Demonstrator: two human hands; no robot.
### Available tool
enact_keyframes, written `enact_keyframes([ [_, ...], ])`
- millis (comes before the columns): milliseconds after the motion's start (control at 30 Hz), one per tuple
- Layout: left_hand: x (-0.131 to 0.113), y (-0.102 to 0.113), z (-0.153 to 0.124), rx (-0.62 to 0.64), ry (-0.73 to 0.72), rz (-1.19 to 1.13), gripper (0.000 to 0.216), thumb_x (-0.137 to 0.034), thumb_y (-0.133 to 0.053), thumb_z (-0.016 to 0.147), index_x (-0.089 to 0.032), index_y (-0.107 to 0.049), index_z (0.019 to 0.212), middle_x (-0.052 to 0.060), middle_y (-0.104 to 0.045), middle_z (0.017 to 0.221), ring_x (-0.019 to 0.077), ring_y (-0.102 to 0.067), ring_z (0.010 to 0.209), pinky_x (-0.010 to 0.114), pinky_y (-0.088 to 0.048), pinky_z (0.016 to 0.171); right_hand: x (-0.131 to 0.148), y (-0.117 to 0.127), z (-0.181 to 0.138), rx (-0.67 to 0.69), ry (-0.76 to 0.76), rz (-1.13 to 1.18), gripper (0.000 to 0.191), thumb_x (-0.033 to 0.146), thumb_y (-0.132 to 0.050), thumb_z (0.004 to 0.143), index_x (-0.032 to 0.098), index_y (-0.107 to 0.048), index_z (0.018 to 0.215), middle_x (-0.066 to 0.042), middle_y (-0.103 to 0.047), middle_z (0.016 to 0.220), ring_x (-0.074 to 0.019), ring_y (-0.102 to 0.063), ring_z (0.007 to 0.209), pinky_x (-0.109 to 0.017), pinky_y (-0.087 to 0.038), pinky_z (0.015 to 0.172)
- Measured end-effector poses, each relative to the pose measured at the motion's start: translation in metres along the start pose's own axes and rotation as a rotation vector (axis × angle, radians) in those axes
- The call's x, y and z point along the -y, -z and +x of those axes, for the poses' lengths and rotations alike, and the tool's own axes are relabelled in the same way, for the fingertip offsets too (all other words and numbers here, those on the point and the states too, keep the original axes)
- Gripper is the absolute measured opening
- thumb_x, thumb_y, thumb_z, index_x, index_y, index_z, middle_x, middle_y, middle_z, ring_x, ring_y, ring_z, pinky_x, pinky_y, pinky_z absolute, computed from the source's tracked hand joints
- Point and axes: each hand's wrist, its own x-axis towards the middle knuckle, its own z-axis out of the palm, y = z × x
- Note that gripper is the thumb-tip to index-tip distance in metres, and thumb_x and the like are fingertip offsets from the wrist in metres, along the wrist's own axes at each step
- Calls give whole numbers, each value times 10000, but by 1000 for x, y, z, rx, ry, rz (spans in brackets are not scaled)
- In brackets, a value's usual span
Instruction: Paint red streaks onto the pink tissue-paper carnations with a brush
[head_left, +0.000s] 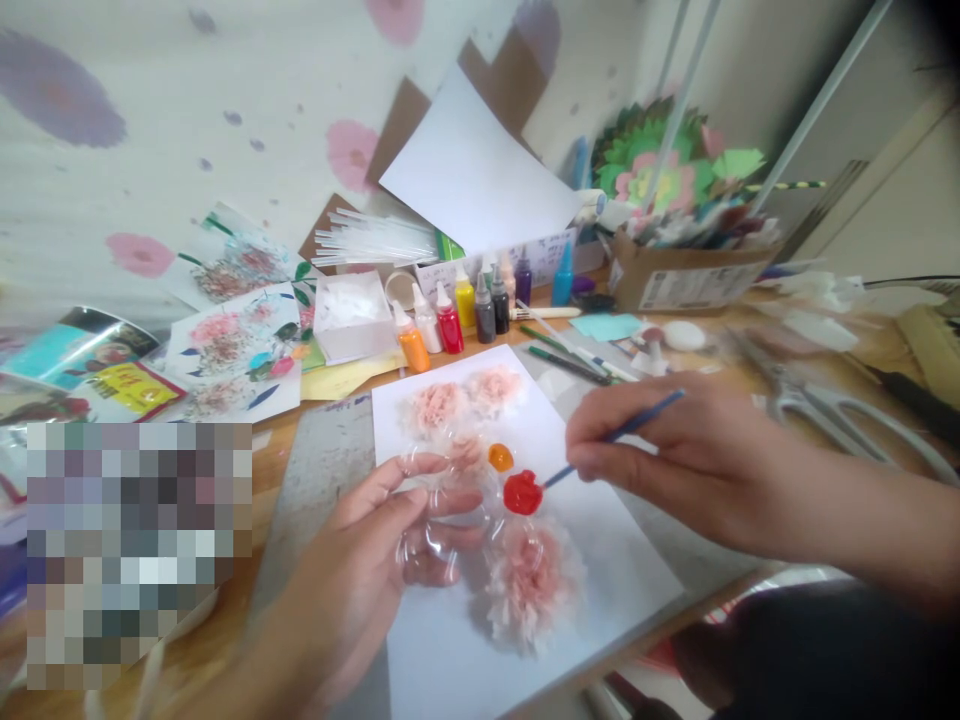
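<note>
Room is offered at the near end of the paper (pixel 457 665); its far edge is hemmed by bottles (pixel 484 315); beyond the right hand (pixel 675 450), passage is obstructed by scissors (pixel 786 384).

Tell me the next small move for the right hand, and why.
Probably roll the brush gently in the red paint to load it: the right hand grips the brush, whose tip is at the paint's edge, and the left hand holds a clear plastic piece close by.
</note>
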Motion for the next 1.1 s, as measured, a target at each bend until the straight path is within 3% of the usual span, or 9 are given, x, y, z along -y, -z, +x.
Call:
enact_keyframes([
  [667,1,3,-2,30,4,-13,333,-316,-674,891,-236,-572,1197,134,-758,1045,240,-748,791,245,-543,562,-1,-2,1,-1,28,29,212,181,-532,969,149,-662,804,0,-697,726,-61,-627,625,-150,-468,583],
  [767,0,2,-3,4,0,-6,360,-312,-684,876,-225,-570,1206,148,-757,1056,249,-749,790,253,-543,566,-1,-2,0,-46,11,-4,202,178,-541,960,156,-663,802,-1,-701,727,-70,-631,628,-167,-471,584],
  [1100,-2,-2,0,31,-29,-93,497,-407,-759,792,-195,-609,1216,150,-758,1022,309,-751,875,331,-561,634,1,-4,2,9,38,50,204,155,-540,962,143,-647,788,7,-682,722,-43,-608,625,-130,-449,567],
])
